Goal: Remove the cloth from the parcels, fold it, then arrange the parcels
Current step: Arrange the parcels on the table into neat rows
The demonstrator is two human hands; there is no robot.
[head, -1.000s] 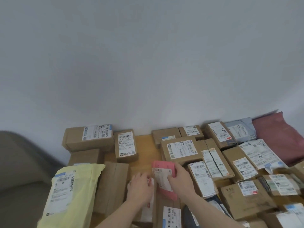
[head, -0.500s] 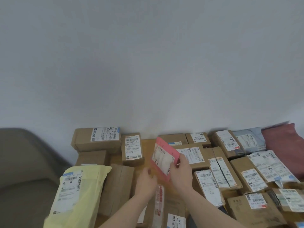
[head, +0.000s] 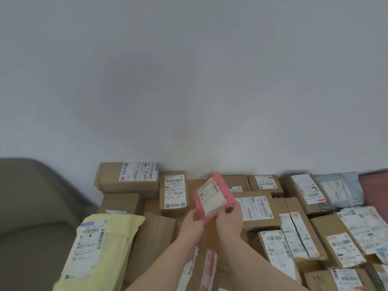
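Both my hands hold a small pink parcel (head: 214,196) with a white label, raised and tilted above the table's middle. My left hand (head: 192,224) grips its lower left edge; my right hand (head: 230,220) grips its lower right edge. Around them lie several brown cardboard parcels with labels, such as a long box (head: 128,178) at the back left and a small upright box (head: 173,194) beside it. A yellow mailer bag (head: 98,250) lies at the front left. No cloth is in view.
A wooden table (head: 194,185) stands against a pale wall (head: 189,80). A grey mailer (head: 340,191) and a dark pink bag (head: 375,185) lie at the far right. A grey-brown chair (head: 31,206) stands to the left of the table.
The pink parcel has been lifted from the pile and tilted up. My left hand has come onto its edge, so both hands now hold it. The camera has tilted upward a little.
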